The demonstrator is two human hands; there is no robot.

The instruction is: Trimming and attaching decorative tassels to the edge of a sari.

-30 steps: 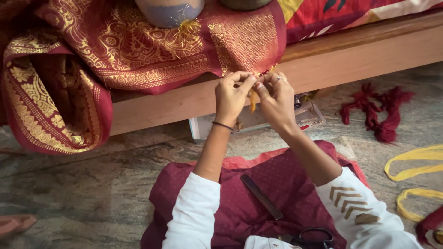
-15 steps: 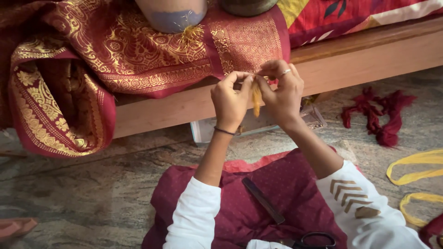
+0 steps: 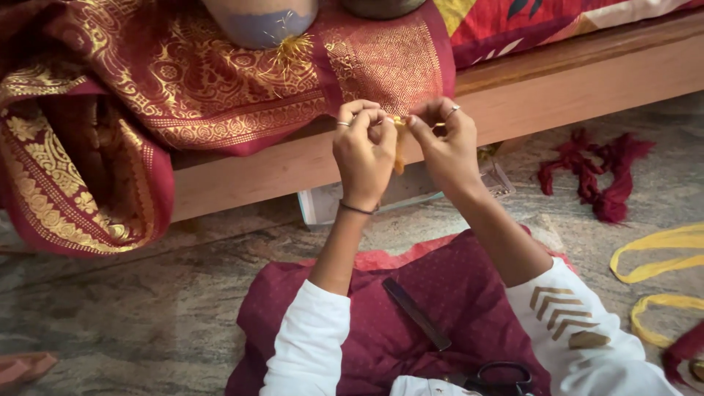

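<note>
Hands raised since a moment ago: left hand (image 3: 364, 150) and right hand (image 3: 447, 143) pinch a yellow tassel (image 3: 400, 150) between them, nearer the red-gold sari (image 3: 220, 88) above; work continues.

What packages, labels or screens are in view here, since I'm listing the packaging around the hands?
Clear plastic package: on the floor under the wooden ledge, behind the left hand and right hand; flat, rectangular, pale with a teal edge.
No screens or signs in view.
</note>
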